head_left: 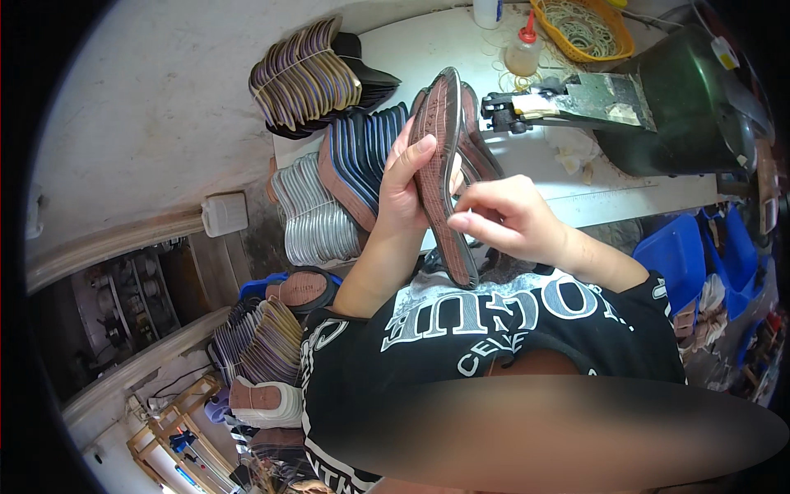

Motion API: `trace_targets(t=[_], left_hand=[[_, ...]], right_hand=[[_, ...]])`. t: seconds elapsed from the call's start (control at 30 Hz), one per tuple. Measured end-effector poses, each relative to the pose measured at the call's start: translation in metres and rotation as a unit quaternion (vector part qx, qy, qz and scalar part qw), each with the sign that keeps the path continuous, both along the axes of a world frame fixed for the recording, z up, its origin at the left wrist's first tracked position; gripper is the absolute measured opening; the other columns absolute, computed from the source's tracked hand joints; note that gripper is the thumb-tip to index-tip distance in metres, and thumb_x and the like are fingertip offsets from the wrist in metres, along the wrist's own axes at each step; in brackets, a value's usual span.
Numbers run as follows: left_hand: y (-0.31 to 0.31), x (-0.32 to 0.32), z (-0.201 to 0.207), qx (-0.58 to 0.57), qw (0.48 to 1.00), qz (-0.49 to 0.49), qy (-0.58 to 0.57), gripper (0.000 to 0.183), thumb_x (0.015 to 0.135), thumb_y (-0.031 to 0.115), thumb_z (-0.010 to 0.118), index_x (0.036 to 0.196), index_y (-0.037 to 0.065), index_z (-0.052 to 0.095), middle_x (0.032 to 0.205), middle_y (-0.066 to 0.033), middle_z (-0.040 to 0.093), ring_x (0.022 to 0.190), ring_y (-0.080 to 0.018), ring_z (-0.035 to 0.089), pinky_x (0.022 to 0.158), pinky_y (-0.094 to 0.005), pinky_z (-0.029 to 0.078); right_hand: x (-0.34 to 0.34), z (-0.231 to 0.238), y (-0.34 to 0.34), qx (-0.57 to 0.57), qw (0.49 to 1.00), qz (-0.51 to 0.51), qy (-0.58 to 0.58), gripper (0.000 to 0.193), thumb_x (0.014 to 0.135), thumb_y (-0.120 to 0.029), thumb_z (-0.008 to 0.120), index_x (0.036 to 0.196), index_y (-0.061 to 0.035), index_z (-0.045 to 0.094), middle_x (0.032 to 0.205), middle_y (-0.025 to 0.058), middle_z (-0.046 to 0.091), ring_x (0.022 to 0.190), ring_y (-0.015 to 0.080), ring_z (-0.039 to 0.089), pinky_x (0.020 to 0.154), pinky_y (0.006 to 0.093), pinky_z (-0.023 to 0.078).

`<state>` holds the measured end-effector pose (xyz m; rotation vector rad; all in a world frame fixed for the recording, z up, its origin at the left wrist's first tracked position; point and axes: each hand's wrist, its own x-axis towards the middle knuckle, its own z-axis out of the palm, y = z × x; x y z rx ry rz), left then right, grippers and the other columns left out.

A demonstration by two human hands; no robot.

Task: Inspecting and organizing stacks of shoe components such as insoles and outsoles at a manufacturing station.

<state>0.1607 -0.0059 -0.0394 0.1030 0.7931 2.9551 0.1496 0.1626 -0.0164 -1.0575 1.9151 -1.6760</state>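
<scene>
In front of my chest I hold up a shoe sole, brown and textured on its face with a dark rim. My left hand is closed round its left side, the thumb lying across the brown face. At the sole's right edge, my right hand is closed with curled fingers, thumb and forefinger close together. Whatever may be between those fingertips is too small to make out. Just behind the held sole, more brown soles show, partly hidden by it and my hands.
A dark green machine stands on the white table at the right. Bundled soles and grey stacks lie left. A red-tipped bottle and a yellow basket of bands sit at the back; blue chairs stand right.
</scene>
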Motion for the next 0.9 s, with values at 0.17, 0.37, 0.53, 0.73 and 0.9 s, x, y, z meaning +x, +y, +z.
trace_targets(t=[0.17,0.37,0.53,0.73,0.9], left_hand=[[0.001,0.0,0.016,-0.212,0.971,0.082,-0.075,0.042,0.091,0.017,0.057,0.126,0.001,0.041,0.112,-0.0101,0.057,0.099,-0.0148,0.058,0.089,-0.0282,0.046],[-0.095,0.024,-0.045,-0.841,0.42,0.321,-0.118,0.077,0.088,0.046,0.056,0.138,-0.006,0.029,0.133,-0.0277,0.04,0.128,-0.0376,0.034,0.107,-0.0445,0.025],[-0.127,0.06,-0.072,-0.858,0.391,0.105,-0.316,0.079,0.081,0.05,0.063,0.13,-0.008,0.042,0.132,-0.0294,0.041,0.127,-0.0411,0.033,0.106,-0.0482,0.024],[-0.078,0.058,-0.047,-0.781,0.468,0.395,-0.118,0.072,0.071,0.023,0.078,0.126,-0.005,0.041,0.124,-0.024,0.042,0.12,-0.0387,0.04,0.101,-0.045,0.032],[-0.009,0.058,-0.027,-0.569,0.749,0.34,0.017,0.103,0.066,0.011,0.081,0.139,0.0,0.01,0.128,-0.017,0.032,0.116,-0.0282,0.042,0.099,-0.0405,0.035]], right_hand=[[-0.014,-0.001,-0.008,-0.011,0.997,-0.07,0.016,0.025,0.087,-0.023,0.063,0.076,-0.0015,0.059,0.057,0.0068,0.054,0.047,0.0157,0.049,0.047,0.0285,0.04],[-0.036,-0.081,-0.021,0.36,0.912,-0.137,0.144,0.037,0.088,-0.037,0.057,0.088,-0.0002,0.052,0.068,0.0209,0.061,0.067,0.04,0.061,0.061,0.0469,0.048],[-0.015,-0.075,-0.014,0.378,0.912,-0.095,0.127,0.045,0.085,-0.041,0.06,0.1,0.0004,0.051,0.071,0.0213,0.063,0.073,0.0384,0.063,0.063,0.045,0.05],[-0.019,-0.046,-0.01,0.231,0.971,0.046,0.049,0.039,0.084,-0.034,0.065,0.105,-0.0009,0.059,0.066,0.0144,0.061,0.065,0.0286,0.063,0.06,0.0367,0.049],[-0.015,-0.033,-0.014,0.006,0.98,0.055,-0.191,0.048,0.087,-0.034,0.065,0.119,-0.0002,0.055,0.109,0.0111,0.062,0.101,0.0165,0.057,0.086,0.0315,0.045]])
